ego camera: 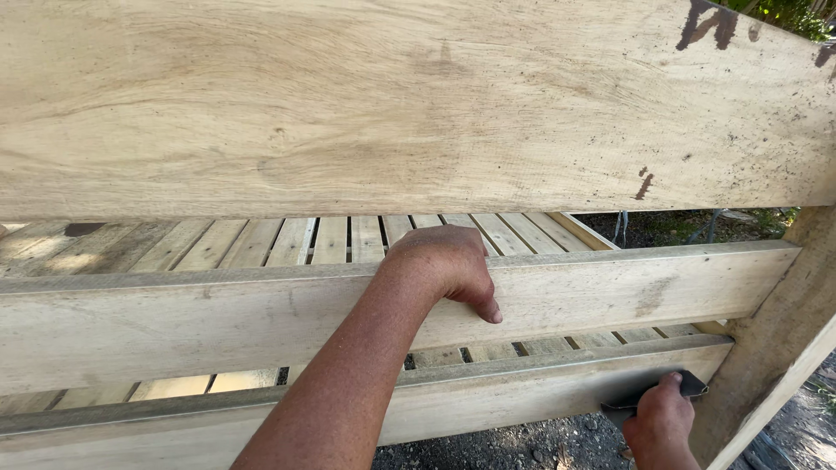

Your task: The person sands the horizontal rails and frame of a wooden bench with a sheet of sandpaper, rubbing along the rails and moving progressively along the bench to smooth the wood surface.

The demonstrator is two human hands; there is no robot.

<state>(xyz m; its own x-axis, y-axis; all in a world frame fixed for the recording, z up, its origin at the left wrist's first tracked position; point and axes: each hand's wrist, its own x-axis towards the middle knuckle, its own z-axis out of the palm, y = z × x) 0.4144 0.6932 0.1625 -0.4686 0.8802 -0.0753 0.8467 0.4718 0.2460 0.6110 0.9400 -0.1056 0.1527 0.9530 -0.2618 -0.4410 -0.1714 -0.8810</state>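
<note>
Nearest, at the bottom right, the right hand point(659, 424) has its grip closed around a dark grey sheet of sandpaper point(655, 393), pressing it flat against the lower rail point(488, 396) of a pale wooden frame, close beside the upright post point(775, 348). Gravelly ground point(505, 444) shows below. Above, the left hand point(444, 265) reaches over the middle rail point(218, 318), fingers hooked behind its top edge and thumb pointing down on the front face. Behind the rails lie flat slats point(331, 239) side by side. Farthest up, a broad wide board point(392, 104) spans the view, with dark stains near its right end
</note>
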